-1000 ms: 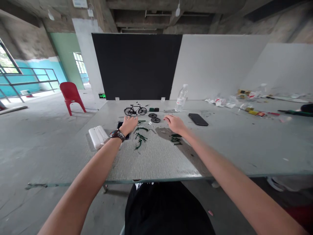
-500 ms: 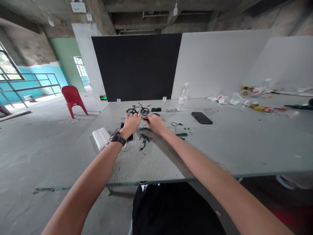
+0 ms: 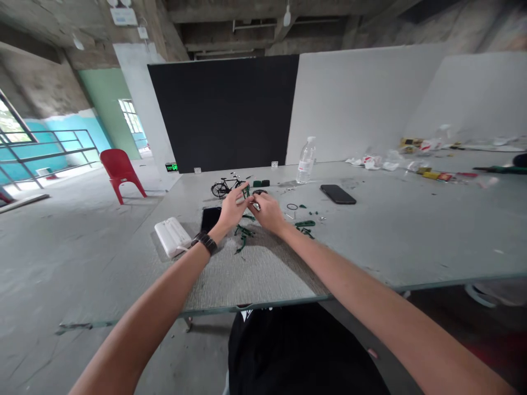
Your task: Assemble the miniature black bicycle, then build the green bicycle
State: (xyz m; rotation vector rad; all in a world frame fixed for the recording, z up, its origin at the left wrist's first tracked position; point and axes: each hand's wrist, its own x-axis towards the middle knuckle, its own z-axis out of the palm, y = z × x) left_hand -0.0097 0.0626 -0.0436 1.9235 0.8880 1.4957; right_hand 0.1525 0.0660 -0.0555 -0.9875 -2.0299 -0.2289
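Note:
My left hand is closed on a thin dark-green model part, which stands up from between the fingers. Close against it, my right hand pinches at the part's lower end; whatever its fingertips hold is hidden. Behind the left hand stands a small black model bicycle. A dark model wheel lies just beyond the right fingers. Several loose green parts are scattered on the table below both hands.
A white power bank and a dark phone lie left of my hands. To the right are a thin black ring, more green pieces and another phone. A water bottle stands behind them.
My hands have come together and lifted slightly toward me, away from the bicycle. The green part now shows upright in the left fingers. The camera view has shifted slightly.

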